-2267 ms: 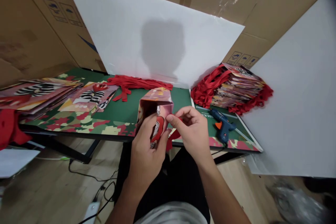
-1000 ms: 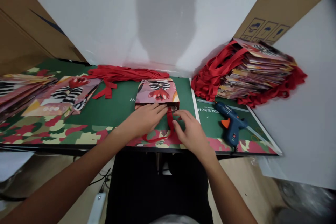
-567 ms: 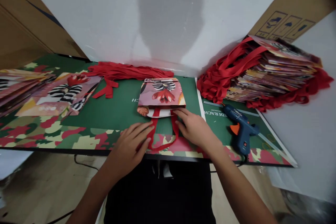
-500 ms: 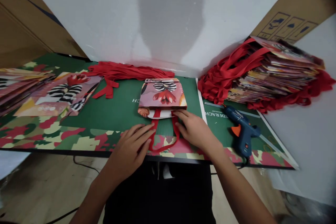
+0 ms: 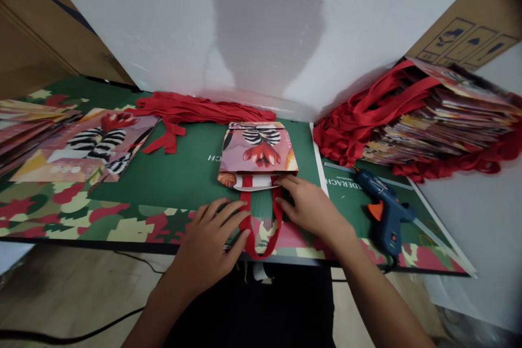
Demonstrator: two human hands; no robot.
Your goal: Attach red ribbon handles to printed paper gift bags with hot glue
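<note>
A small printed paper bag [image 5: 261, 152] with zebra stripes and a red tulip lies flat on the green table, its mouth toward me. From the mouth a red ribbon handle [image 5: 263, 254] loops to the table's front edge. My left hand [image 5: 214, 234] rests beside the loop, fingers spread, the fingertips touching its left strand. At the right corner of the mouth, my right hand [image 5: 312, 206] has its fingers by the bag's edge and its thumb against the right strand, holding the ribbon there. The fingertips are partly hidden.
A blue glue gun [image 5: 385, 212] with an orange trigger lies at right. Behind it leans a stack of finished-looking bags [image 5: 452, 125] with red handles. Cut red ribbons [image 5: 204, 109] lie along the white wall panel [image 5: 171, 27]. Flat printed bags [image 5: 89, 147] lie at left.
The ribbon loop has straightened and reaches closer to the table's front edge. My left hand has shifted slightly with it. The whole view has shifted a little.
</note>
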